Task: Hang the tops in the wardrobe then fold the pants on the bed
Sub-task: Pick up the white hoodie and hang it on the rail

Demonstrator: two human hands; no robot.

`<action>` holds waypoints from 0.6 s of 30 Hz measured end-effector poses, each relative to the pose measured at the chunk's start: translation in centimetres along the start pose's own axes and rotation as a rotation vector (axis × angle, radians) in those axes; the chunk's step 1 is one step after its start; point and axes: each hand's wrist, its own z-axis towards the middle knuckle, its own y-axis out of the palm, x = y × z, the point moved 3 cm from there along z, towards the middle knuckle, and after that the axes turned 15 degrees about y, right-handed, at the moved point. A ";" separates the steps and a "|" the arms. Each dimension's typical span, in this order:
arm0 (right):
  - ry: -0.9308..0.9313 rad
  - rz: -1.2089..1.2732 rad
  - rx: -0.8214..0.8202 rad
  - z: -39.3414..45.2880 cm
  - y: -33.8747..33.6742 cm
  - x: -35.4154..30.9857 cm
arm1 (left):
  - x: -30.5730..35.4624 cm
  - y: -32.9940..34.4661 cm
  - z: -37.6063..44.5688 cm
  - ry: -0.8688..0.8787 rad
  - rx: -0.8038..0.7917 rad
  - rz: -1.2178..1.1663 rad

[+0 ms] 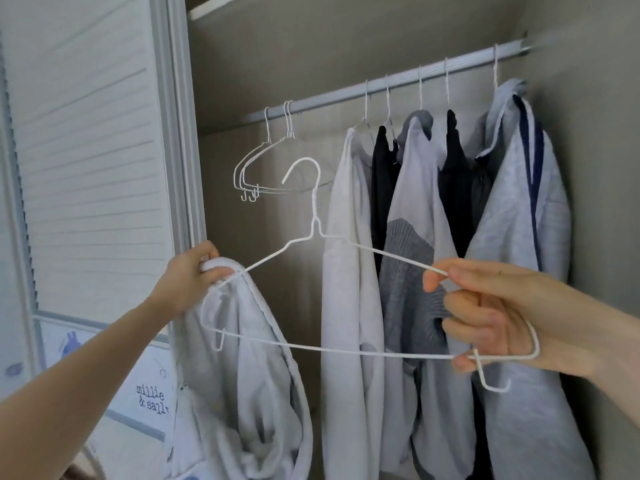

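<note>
The person is standing right at the open wardrobe, and the left hand (194, 275) is bunching the collar end of a pale grey top (242, 368), fingers curled tight around the cloth at the very spot where the left tip of a white wire hanger (313, 216) is meeting it. The right hand (502, 317) is wrapping its fingers round the hanger's other shoulder, thumb on top of the upper wire, holding the frame out level in front of the rail (391, 83). That top is looking soft and floppy, sagging in deep folds below the fist (it seems thick, fleecy stuff, so probably some weight to it), and I'd say it is going to slump wherever it isn't supported. Best taken by the neckline or shoulder seam, I reckon, so the opening stays wide for the wire. The hanger is looking thin and springy, likely to twist under an uneven load. Five tops (446, 216) are hanging already on the right; three bare hangers (263, 164) are waiting on the rail's left.
</note>
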 end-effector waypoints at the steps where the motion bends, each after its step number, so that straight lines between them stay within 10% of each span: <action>1: 0.012 -0.003 0.000 0.3 -0.2 0.3 | 0.5 -0.2 -0.1 -0.002 0.004 0.008; 18: 0.024 -0.284 0.070 7.3 3.3 7.2 | 9.4 0.1 1.2 0.004 0.169 -0.081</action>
